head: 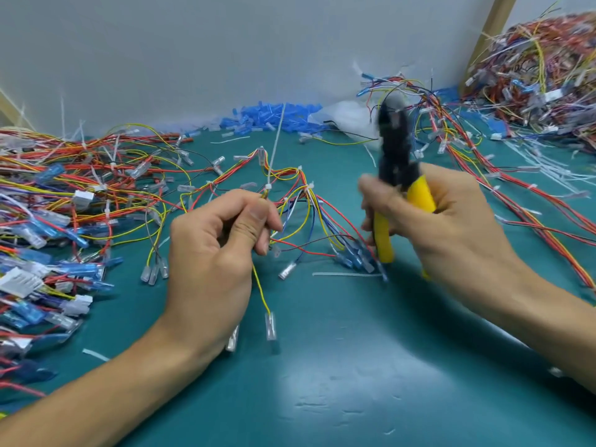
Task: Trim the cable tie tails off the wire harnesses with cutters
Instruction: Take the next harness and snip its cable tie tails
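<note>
Presently, the tail: the uncut cable tie tail [276, 146] stands nearly upright, a thin white strip rising from its tie head [267, 189] and leaning slightly right toward the top.
Where it sits: on the wire harness [309, 214], which is lifted over the middle of the bench [322, 366]; its red, yellow and blue wires fan down to blue terminals [354, 258] lying on the surface.
Left hand: the left hand [222, 246] has its fingers [258, 217] curled, pinching the harness wires just below the tie head.
Right hand: the right hand [451, 227] is wrapped round the yellow handles of the cutters [395, 150], fingers clamped on them.
Cutters: black head pointing up and badly blurred, so I cannot tell whether the jaws are apart or together.
Relation that counts: the tail lies to the left of the cutter head, apart from it, its long axis running up and down; the tool-holding right hand is the one that must close the gap.
Judged step: lining up the cut. I reckon the jaws need to swing left and down to cross the tail close above the tie head, clear of the pinching fingertips.
Risk: nipping a wire or leaving a stub, I'd guess.
On the bench nearby: a cut tail [346, 274] lies flat near the terminals.
Further out: a harness pile [64, 201] to the left, a bigger heap [548, 69] at far right, and blue sleeves [274, 119] along the wall.
</note>
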`<state>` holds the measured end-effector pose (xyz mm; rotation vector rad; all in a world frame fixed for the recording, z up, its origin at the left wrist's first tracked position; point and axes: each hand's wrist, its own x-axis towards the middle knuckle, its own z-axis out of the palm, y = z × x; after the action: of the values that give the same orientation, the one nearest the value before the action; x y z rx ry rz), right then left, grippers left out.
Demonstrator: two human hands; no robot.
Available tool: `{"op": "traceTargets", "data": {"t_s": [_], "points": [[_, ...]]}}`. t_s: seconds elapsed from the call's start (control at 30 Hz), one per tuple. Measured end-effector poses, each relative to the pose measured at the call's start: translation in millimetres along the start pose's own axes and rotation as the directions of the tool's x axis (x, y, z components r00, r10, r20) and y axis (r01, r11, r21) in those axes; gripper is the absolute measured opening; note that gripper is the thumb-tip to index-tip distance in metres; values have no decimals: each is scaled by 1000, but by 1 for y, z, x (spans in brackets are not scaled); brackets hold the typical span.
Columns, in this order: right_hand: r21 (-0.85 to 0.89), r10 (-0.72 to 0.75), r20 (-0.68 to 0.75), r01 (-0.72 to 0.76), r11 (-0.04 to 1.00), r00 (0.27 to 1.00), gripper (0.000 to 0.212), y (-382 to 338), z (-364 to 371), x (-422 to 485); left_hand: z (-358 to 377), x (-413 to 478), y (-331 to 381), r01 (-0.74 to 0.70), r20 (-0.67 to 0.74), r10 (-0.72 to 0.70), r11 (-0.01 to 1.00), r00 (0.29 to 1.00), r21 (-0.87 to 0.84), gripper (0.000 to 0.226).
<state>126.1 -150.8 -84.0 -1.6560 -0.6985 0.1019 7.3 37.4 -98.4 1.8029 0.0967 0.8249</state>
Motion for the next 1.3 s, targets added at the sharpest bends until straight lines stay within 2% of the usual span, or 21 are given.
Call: {"op": "traceTargets", "data": {"t_s": [0.03,0.07,0.17,0.23,0.3,0.37,0.47,0.53,0.63,0.73,0.83,0.93,1.07,1.17,1.3], "points": [[112,43,-8,-42,993,999,43,0,-1,1,0,0,0,2,-1,-2,1000,1000,-7,30],[128,75,1,-74,989,997,41,0,-1,2,0,0,0,4,0,-4,1000,1000,-10,30],[-29,146,106,-144,989,984,26,5,-3,3,0,0,1,2,3,-1,1000,1000,-7,31],[-21,157,207,-156,988,966,33,9,-4,2,0,0,2,1,8,-1,1000,1000,-2,31],[-10,115,248,-116,993,962,32,10,-4,1,0,0,2,4,10,-4,1000,1000,3,31],[-3,56,215,-57,998,975,28,6,-3,-1,1,0,2,3,12,-3,1000,1000,-2,31],[-128,-40,171,62,990,984,26,2,-11,1,1,-1,3,-21,23,21,1000,1000,7,30],[-206,-55,186,94,974,981,32,5,-17,4,1,-2,4,-37,28,36,999,999,28,30],[-245,-28,201,77,967,979,30,12,-9,4,1,-2,5,-37,34,35,999,999,37,30],[-275,-43,142,81,958,989,39,18,0,2,0,-2,5,-39,35,38,999,999,31,30],[-272,-54,55,67,960,997,64,17,-2,4,1,-3,6,-40,41,38,999,998,35,30],[-299,-35,64,53,953,997,87,20,-3,7,1,-3,7,-45,48,43,998,998,46,29],[-333,-75,90,101,937,993,96,20,-5,9,1,-3,7,-53,51,51,998,997,45,29],[-312,-100,56,112,943,993,93,20,-7,10,1,-4,8,-54,63,51,997,997,46,29],[-351,-74,124,114,930,990,65,19,-3,11,1,-3,8,-53,68,49,997,996,55,28]]}}
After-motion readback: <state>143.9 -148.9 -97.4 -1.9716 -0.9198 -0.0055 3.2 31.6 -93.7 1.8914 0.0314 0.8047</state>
